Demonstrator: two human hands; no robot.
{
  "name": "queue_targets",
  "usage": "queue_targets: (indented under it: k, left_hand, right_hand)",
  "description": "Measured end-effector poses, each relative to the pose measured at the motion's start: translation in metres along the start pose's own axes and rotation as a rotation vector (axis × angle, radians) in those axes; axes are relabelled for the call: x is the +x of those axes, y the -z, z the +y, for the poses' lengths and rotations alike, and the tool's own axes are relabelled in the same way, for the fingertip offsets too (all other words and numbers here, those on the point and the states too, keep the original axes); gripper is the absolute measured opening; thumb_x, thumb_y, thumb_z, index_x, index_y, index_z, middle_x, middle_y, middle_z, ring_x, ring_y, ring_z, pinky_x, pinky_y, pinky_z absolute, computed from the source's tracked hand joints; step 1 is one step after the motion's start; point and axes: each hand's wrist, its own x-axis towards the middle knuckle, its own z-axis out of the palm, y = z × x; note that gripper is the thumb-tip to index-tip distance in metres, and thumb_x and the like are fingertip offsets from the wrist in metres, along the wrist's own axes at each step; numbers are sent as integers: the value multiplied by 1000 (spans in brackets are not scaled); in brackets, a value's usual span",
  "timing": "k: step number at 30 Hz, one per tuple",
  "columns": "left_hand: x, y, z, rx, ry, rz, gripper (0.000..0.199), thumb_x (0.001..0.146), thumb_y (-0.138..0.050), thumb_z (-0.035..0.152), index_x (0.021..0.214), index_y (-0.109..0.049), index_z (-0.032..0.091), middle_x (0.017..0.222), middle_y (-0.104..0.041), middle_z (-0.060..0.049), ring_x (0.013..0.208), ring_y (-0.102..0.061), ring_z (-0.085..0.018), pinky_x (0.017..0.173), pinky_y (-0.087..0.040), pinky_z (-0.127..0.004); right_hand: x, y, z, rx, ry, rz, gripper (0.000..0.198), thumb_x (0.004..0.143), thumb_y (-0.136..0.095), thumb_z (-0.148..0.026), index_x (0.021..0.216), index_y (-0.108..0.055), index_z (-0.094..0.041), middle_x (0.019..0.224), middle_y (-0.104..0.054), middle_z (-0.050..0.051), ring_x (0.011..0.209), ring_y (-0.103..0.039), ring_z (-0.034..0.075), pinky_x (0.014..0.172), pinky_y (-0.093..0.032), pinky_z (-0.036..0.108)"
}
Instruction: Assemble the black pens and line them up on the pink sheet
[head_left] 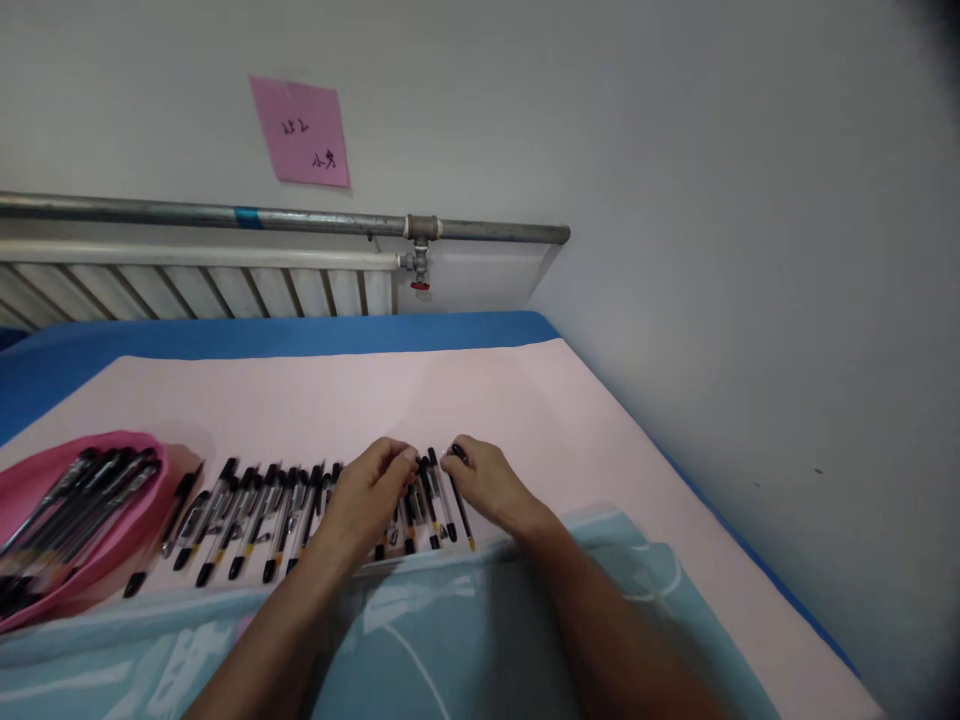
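Observation:
Above a row of pen parts, my left hand (375,485) is closed in a pinch, its thumb against the fingers. Whatever it may hold is too small to make out. My right hand (491,483) is closed too, fingers curled around the upper, black end of a thin pen refill (461,512). The refill slants down to a yellowish tip near the table's front edge. Between and below the hands lie clear-barrelled pens (441,495) with black ends. More pens (255,515) lie side by side to the left, partly hidden by my left forearm.
A pink basin (161,500) with a bundle of black pens stands at the left. The pink tabletop (300,400) has a blue border (337,335). Light blue plastic sheeting (420,620) covers the near side. Behind are a radiator (187,255) and pipe; a wall (750,300) bounds the right.

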Motion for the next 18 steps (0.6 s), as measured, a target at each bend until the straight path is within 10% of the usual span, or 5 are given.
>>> queue_targets:
  k: [18]
  left_hand:
    - [-2, 2, 3, 255, -49, -12, 28, 79, -42, 42, 78, -58, 19, 77, -64, -3, 75, -57, -18, 68, -44, -29]
  right_hand:
    - [10, -1, 5, 136, -251, -14, 13, 80, -45, -25, 72, -52, -17, 51, -53, -3, 42, -51, 8, 45, -35, 18]
